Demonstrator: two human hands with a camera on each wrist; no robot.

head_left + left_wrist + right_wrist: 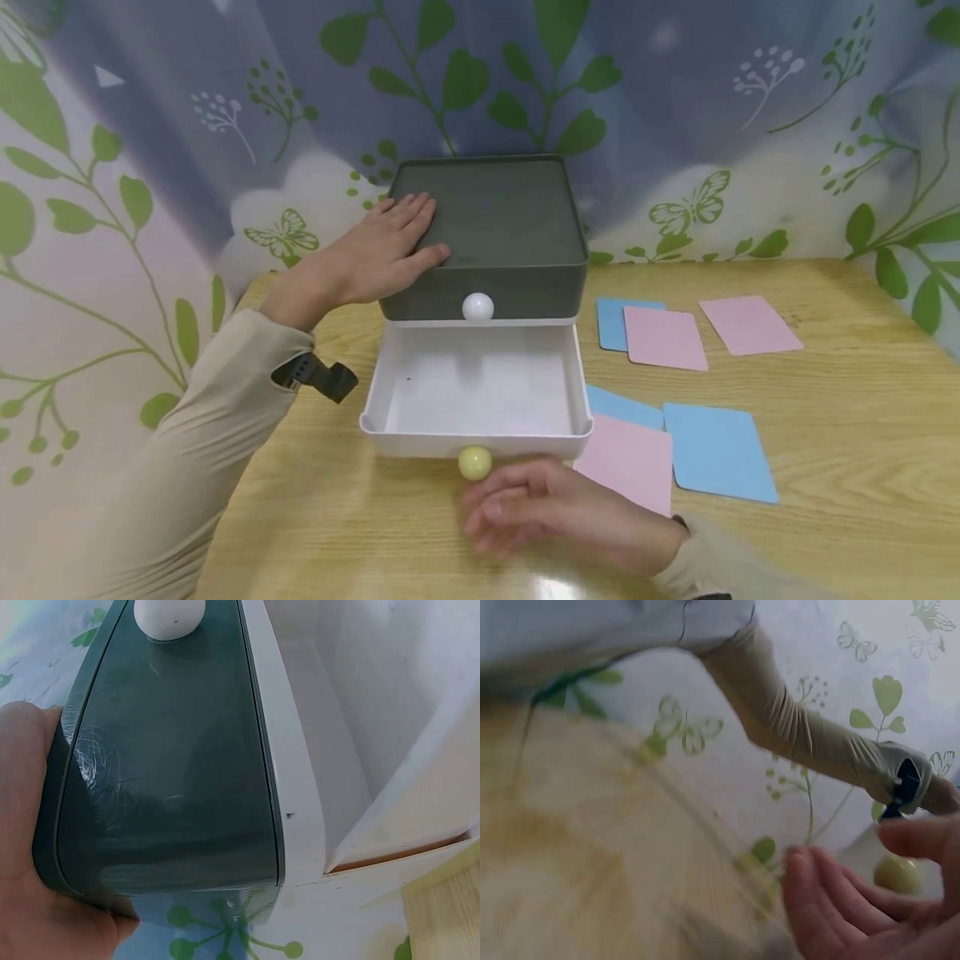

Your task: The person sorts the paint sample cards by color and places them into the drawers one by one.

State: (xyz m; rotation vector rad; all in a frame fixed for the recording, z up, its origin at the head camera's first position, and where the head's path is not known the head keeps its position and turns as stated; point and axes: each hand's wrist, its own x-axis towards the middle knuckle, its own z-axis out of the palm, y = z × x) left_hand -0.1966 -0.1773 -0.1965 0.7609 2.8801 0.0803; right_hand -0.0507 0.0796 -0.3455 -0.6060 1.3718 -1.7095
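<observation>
A small drawer box with a dark green-grey upper part stands on the table. Its upper front carries a white round knob. Below, a white drawer is pulled out, with bare floor inside and a pale yellow knob on its front. My left hand lies flat with spread fingers on the box's top left edge; in the left wrist view it presses against the dark side. Just below and right of the yellow knob, my right hand is blurred, its fingers loosely bent around nothing. In the right wrist view the yellow knob shows behind the fingers.
Right of the box lie several blue and pink cards, among them a pink card, a blue card and another pink card partly behind my right hand. A leaf-patterned curtain hangs behind the wooden table.
</observation>
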